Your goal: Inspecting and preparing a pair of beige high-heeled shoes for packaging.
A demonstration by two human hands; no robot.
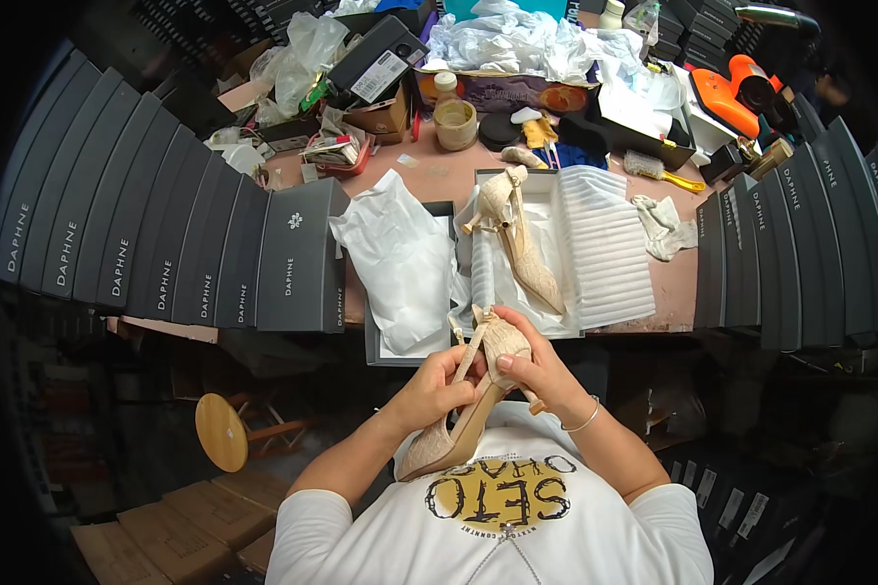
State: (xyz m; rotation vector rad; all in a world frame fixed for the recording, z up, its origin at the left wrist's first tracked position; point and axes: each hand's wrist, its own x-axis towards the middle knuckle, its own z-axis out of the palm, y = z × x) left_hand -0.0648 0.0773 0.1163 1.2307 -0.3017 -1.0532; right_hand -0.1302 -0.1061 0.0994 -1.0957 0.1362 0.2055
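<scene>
A beige high-heeled shoe (pixel 468 417) with a pointed toe and an ankle strap is held close to my chest, toe down to the left. My left hand (pixel 441 386) closes on the strap and side of the shoe. Around the heel part wraps my right hand (pixel 535 366), thumb on its side. The matching beige shoe (pixel 529 255) lies on its side on white paper in an open shoebox (pixel 480 292) just beyond my hands. To the left, white tissue paper (pixel 397 268) fills the other box part (pixel 388 359). Ribbed white foam wrap (pixel 610 249) hangs over the box's right side.
Rows of dark grey shoeboxes (pixel 298 253) stand at left and right (pixel 766 253). Farther back sit a glue jar (pixel 456 125), a yellow-handled brush (pixel 663 172), an orange heat gun (pixel 727 100) and a crumpled white cloth (pixel 663 226). A round wooden stool (pixel 221 432) and cartons (pixel 176 522) are lower left.
</scene>
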